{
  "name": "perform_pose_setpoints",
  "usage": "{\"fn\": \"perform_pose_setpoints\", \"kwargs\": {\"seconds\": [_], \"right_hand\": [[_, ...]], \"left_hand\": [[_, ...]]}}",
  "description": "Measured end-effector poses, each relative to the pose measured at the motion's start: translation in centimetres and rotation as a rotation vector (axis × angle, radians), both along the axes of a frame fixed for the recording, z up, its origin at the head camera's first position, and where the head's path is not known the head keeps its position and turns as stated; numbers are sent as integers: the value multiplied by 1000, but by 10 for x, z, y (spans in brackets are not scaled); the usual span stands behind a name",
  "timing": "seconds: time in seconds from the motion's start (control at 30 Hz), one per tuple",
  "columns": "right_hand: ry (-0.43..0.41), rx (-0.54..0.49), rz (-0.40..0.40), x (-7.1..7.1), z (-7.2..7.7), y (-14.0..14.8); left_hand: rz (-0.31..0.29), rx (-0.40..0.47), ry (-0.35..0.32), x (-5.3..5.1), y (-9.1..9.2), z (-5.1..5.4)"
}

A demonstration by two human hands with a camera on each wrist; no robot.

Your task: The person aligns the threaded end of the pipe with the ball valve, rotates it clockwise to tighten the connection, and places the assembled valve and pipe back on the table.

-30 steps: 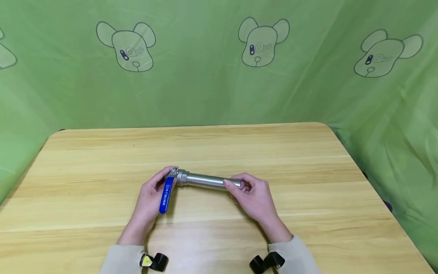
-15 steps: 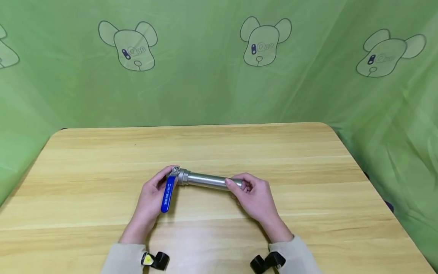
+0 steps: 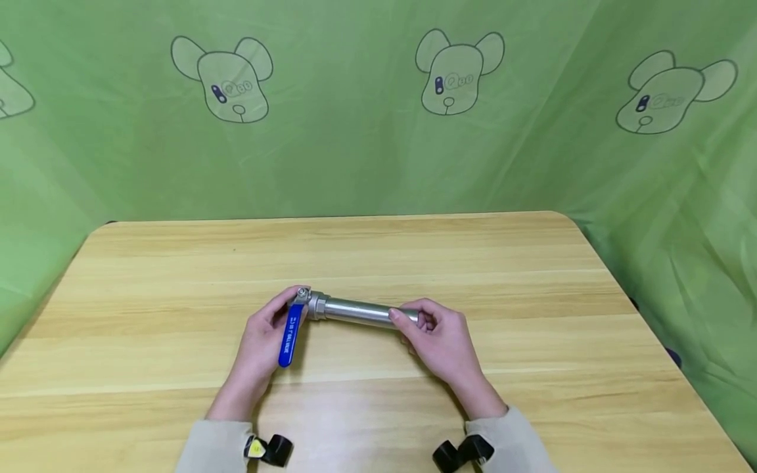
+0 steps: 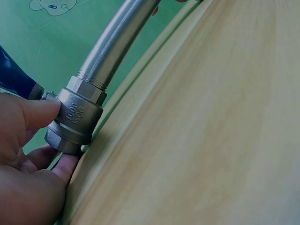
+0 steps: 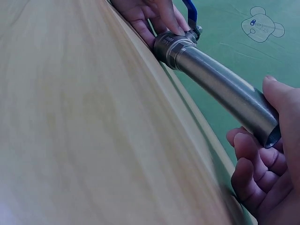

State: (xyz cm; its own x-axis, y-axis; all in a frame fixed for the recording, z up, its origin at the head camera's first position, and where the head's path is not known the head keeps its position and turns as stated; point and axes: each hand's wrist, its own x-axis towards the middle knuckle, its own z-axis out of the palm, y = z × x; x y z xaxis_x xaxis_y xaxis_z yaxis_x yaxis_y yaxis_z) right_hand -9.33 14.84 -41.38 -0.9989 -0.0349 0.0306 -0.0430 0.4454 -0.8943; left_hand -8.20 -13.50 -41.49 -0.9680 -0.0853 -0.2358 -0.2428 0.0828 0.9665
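A steel ball valve (image 4: pixel 75 115) with a blue lever (image 3: pixel 290 335) is joined to a straight metal pipe (image 3: pixel 357 312). My left hand (image 3: pixel 258 341) grips the valve body, its thumb against the side marked "1000 WOG" in the left wrist view. The lever points toward me, across the pipe's line. At the pipe's other end, my right hand (image 3: pixel 440 338) pinches the pipe between thumb and fingers; the open pipe end (image 5: pixel 273 137) shows in the right wrist view. Threads show where the pipe (image 4: pixel 112 47) enters the valve's hex collar.
Beneath the hands lies a wood-grain table (image 3: pixel 378 256) with rounded far corners. Green cloth (image 3: pixel 343 131) printed with bear-head outlines hangs behind it and along both sides. Black wrist cameras (image 3: pixel 276 450) sit at the sleeves (image 3: pixel 215 447).
Both hands keep their hold on the valve and pipe. The whole scene has shifted very slightly to the right in view; nothing else visibly differs.
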Motion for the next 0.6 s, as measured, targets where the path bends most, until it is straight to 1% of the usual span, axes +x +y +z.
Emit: {"fn": "perform_pose_setpoints", "kwargs": {"seconds": [0.13, 0.33, 0.43, 0.5, 0.6], "right_hand": [[-1, -9, 12, 0, 0, 0], [29, -45, 93, 2, 2, 3], [43, -63, 113, 3, 3, 3], [65, -67, 113, 2, 3, 3], [134, -63, 103, 2, 2, 3]], "left_hand": [[0, -4, -3, 0, -1, 1], [8, -4, -5, 1, -1, 1], [11, 0, -8, 1, 0, 1], [12, 1, -7, 1, 0, 1], [11, -1, -5, 0, -1, 1]]}}
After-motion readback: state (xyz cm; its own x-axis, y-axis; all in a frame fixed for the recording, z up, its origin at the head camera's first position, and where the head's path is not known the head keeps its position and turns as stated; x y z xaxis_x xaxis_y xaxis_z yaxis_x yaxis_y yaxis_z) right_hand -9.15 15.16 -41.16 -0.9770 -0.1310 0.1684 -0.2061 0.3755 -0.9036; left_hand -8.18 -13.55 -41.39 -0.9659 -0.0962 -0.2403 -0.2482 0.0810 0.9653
